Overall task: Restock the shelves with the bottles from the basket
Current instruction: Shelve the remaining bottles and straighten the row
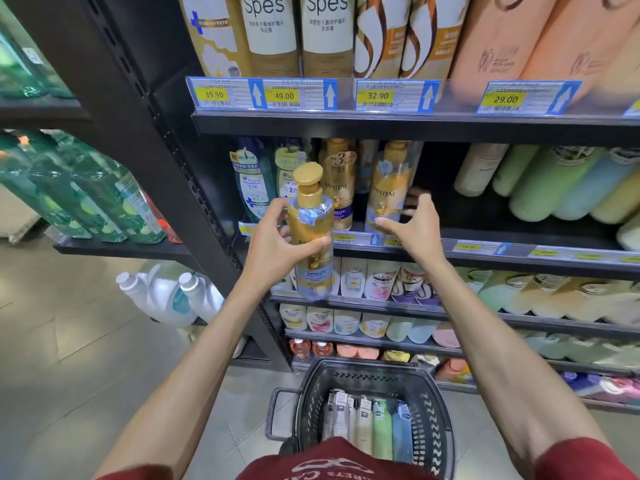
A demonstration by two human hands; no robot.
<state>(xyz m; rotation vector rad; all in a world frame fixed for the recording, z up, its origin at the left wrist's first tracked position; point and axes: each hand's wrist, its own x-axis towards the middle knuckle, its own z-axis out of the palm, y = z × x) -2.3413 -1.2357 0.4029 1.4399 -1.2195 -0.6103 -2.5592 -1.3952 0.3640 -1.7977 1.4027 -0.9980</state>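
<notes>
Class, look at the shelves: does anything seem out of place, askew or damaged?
Nothing looks spilled or damaged. One oddity: the middle shelf has a dark gap between the gold bottles and the pastel bottles, where the right hand reaches. The pastel bottles lean, though the wide lens may cause that.

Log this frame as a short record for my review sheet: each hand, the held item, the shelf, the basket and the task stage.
left hand: the left hand holds a gold pump bottle upright in front of the shelves
right hand: the right hand is open with fingers spread, by the Pantene bottle; contact unclear
shelf: the middle shelf has a dark gap right of that bottle
basket: the black basket is below, with bottles inside
stage: the held bottle is not yet shelved
</notes>
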